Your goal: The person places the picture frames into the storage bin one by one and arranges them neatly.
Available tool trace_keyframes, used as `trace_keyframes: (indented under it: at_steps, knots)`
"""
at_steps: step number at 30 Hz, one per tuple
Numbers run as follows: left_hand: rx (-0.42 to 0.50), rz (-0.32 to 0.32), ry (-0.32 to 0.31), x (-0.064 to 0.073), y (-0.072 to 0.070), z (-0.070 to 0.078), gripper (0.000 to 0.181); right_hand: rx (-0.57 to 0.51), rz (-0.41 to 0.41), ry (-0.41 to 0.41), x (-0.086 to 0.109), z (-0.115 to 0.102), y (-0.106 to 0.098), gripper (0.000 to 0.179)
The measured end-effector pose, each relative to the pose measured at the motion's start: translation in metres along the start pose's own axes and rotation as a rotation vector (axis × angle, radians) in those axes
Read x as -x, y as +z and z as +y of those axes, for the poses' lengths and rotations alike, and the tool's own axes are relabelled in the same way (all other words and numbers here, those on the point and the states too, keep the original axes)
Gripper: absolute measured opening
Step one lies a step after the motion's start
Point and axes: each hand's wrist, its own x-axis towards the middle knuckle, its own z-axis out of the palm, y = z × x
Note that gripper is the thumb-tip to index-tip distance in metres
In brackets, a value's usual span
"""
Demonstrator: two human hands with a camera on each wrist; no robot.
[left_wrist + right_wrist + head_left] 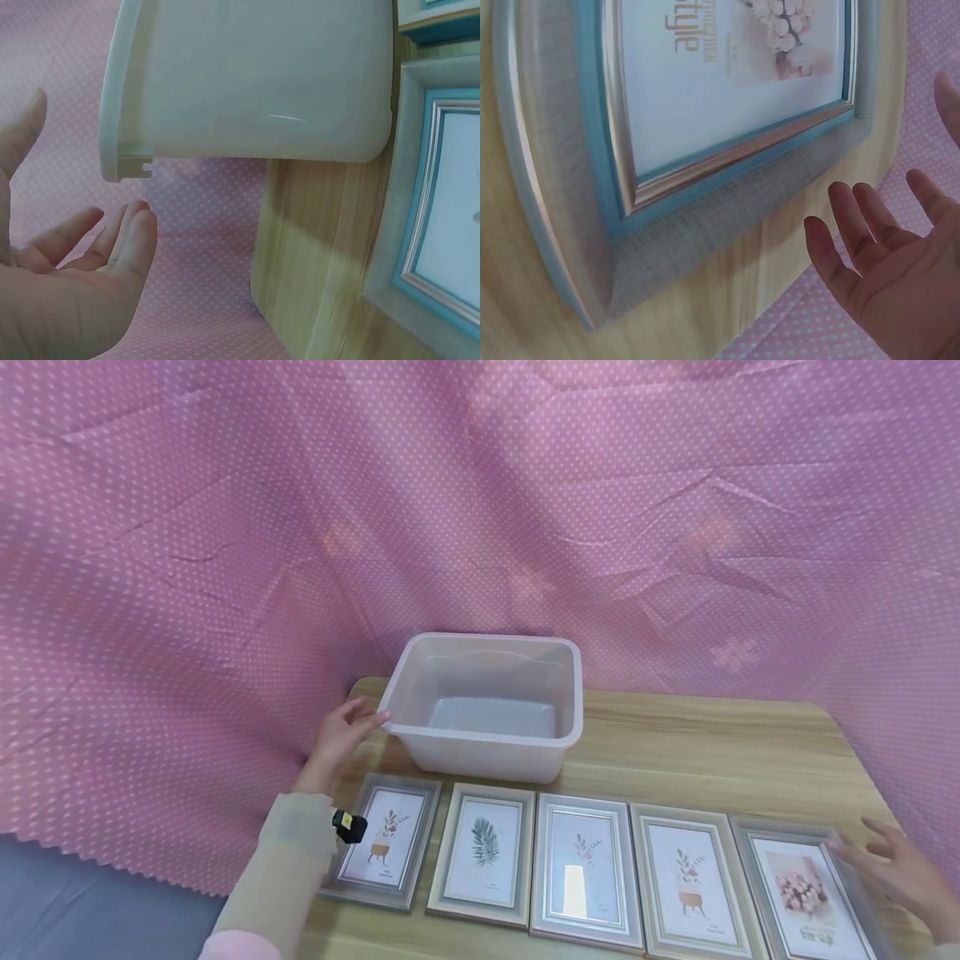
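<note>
Hands [341, 737] [906, 872] loosely spread | left beside tub [487, 757] | right beside rightmost frame [810, 893]

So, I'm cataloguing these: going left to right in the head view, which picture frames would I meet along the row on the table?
First potted-plant frame, green-leaf frame, frame with a bright reflection, second potted-plant frame, pink-blossom frame.
</note>
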Motion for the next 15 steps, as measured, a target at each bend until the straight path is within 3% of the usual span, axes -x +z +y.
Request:
trace_keyframes:
  at_steps: [7,15]
  knots:
    - [0.167,-0.021,-0.064,-0.010,0.003,-0.010,0.075,-0.058,-0.009,-0.010,-0.003,0.010,0.005,0.079]
    - [0.313,-0.023,-0.086,-0.017,0.006,-0.018,0.057,-0.106,-0.084,0.112,-0.006,0.020,0.011,0.088]
